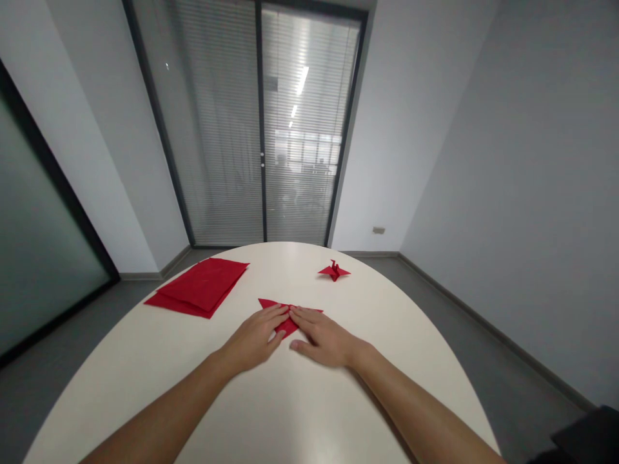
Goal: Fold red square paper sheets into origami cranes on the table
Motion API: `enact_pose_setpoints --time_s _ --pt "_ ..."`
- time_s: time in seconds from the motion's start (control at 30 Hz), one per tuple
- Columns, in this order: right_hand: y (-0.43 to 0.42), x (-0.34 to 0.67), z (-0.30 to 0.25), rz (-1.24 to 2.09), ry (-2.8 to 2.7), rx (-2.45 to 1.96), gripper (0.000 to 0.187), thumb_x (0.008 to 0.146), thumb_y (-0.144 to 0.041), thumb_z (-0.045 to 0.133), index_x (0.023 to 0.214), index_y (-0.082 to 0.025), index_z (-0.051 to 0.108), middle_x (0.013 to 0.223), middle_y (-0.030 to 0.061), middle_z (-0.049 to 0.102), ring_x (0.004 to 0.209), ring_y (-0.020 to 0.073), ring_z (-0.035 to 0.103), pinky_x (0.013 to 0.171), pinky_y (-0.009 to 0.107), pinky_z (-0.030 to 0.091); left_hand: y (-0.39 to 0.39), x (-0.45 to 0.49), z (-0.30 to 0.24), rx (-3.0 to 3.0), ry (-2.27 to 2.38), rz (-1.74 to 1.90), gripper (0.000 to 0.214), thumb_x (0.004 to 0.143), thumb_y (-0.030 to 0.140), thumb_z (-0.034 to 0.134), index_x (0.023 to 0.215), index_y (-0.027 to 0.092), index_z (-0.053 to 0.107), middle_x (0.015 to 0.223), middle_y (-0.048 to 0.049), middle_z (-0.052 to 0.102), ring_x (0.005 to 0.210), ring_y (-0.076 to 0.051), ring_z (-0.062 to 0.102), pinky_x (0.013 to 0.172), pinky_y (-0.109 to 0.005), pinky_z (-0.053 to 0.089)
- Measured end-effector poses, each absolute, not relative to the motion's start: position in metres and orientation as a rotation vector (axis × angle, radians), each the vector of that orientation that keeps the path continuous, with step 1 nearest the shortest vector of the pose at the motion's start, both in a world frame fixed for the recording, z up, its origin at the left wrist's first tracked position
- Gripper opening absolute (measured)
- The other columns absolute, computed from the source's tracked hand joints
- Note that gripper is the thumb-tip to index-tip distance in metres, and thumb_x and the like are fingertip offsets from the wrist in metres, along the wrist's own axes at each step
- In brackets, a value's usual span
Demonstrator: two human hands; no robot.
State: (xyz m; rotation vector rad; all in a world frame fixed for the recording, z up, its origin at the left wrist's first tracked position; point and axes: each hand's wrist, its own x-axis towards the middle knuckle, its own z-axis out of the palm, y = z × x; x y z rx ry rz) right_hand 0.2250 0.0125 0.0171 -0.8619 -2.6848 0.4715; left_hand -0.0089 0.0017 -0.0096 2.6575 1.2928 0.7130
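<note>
A folded red paper (pixel 289 326) lies flat on the white table in front of me, its pointed corners showing past my fingers. Pressing on its left part is my left hand (pixel 255 336), fingers stretched out flat and thumb near the lower point. My right hand (pixel 325 336) rests on the right part with its fingers extended and its thumb apart on the tabletop. The fingertips of both hands meet near the middle of the paper. My hands cover much of the paper, so its exact folds are hidden.
A folded red paper crane (pixel 334 271) stands at the back right of the round white table (pixel 309 412). Several red paper sheets (pixel 203 287) lie stacked at the left. Beyond the table is a glass partition with blinds (pixel 217 129). A dark object (pixel 585 438) shows at lower right.
</note>
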Motion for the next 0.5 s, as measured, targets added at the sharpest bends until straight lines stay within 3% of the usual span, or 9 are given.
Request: enact_pose_setpoints --time_s 0.1,0.23,0.5 --pt "0.011 0.227 0.021 0.538 -2.735 -0.997 0.08 0.097 -0.063 0.045 0.157 -0.013 0.029 0.161 0.0195 0.026 0.151 0.0356 0.023 0.123 0.056 0.021 0.002 -0.009 -0.012 2.663 1.353 0.635 0.047 0.093 0.021 0.052 0.14 0.019 0.055 0.147 -0.0115 0.055 0.139 -0.026 0.048 0.117 -0.05 0.038" --pt "0.01 0.228 0.024 0.576 -2.757 -1.072 0.085 0.096 -0.069 0.04 0.159 -0.016 0.023 0.163 0.0176 0.021 0.152 0.0359 0.017 0.123 0.058 0.017 0.002 -0.008 -0.015 2.649 1.538 0.499 0.053 0.098 0.033 0.046 0.147 0.013 0.047 0.154 -0.0169 0.044 0.145 -0.031 0.039 0.118 -0.056 0.032" --pt "0.012 0.23 0.02 0.535 -2.735 -0.992 0.075 0.093 -0.065 0.053 0.156 -0.028 0.035 0.164 0.0146 0.021 0.152 0.0396 0.015 0.12 0.063 0.019 0.003 -0.007 -0.023 2.551 1.863 0.513 0.055 0.099 0.04 0.043 0.145 0.011 0.048 0.155 -0.0208 0.041 0.146 -0.035 0.036 0.116 -0.059 0.029"
